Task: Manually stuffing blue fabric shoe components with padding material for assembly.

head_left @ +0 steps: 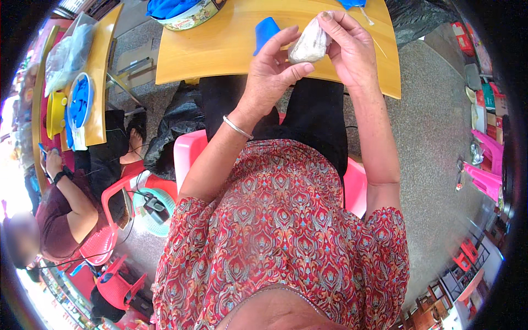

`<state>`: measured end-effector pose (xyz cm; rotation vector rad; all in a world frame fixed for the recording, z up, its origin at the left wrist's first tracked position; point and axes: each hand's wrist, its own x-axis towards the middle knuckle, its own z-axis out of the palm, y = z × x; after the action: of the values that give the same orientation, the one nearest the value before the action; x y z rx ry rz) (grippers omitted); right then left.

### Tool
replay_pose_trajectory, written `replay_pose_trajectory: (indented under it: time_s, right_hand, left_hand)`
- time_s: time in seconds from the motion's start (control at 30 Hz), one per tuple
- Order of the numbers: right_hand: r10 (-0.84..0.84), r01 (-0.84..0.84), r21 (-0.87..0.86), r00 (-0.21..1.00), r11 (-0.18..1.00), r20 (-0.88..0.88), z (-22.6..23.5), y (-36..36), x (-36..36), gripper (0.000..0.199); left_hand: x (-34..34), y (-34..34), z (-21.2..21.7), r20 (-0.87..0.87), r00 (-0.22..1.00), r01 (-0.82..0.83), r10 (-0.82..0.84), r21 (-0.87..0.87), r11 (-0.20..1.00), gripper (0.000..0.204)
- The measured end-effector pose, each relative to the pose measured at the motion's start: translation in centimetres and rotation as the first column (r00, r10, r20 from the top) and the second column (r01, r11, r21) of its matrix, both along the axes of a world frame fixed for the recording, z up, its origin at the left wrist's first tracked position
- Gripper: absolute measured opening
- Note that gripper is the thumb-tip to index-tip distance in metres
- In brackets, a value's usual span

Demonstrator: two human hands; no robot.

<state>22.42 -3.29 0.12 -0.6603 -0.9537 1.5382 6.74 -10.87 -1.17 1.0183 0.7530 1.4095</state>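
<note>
Head view: both hands, left hand (pixel 272 66) and right hand (pixel 349 47), pinch a small whitish pouch (pixel 309 44) above the wooden surface (pixel 220 49); opening it seemingly needs a firm fingertip grip.

The round tin (pixel 190 19) and blue pieces (pixel 165 6) are cut off by the top edge.
</note>
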Motion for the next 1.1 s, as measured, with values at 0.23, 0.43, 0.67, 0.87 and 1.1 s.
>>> replay_pose_trajectory:
  time_s: [0.23, 0.43, 0.67, 0.87, 1.1]
  right_hand:
    - [0.036, -0.036, -0.009, 0.997, 0.999, 0.064, -0.2, -0.3, 0.7, 0.021]
    - [0.084, -0.092, 0.016, 0.952, 0.996, 0.295, 0.9, -1.3, 0.3, 0.03]
    - [0.133, -0.149, 0.033, 0.946, 0.988, 0.295, -0.7, -0.6, 0.7, 0.032]
    - [0.044, -0.065, 0.067, 0.961, 0.996, 0.274, -0.4, 0.3, 1.6, 0.033]
    - [0.043, -0.079, 0.062, 0.892, 0.995, 0.45, -0.8, 0.7, 1.8, 0.035]
  left_hand:
    - [-1.2, -0.2, -0.5, 0.115, 0.989, 0.114, -0.094, -0.188, 0.975, 0.032]
    - [-1.7, -0.2, -0.2, 0.315, 0.939, 0.223, -0.136, -0.258, 0.94, 0.038]
    - [-1.1, -0.4, 0.4, 0.129, 0.985, 0.149, -0.119, -0.254, 0.956, 0.036]
    - [-2.1, 0.3, -1.1, 0.337, 0.941, 0.146, -0.036, -0.308, 0.94, 0.031]
    - [-1.9, 0.0, -1.2, 0.359, 0.932, 0.147, -0.056, -0.231, 0.962, 0.027]
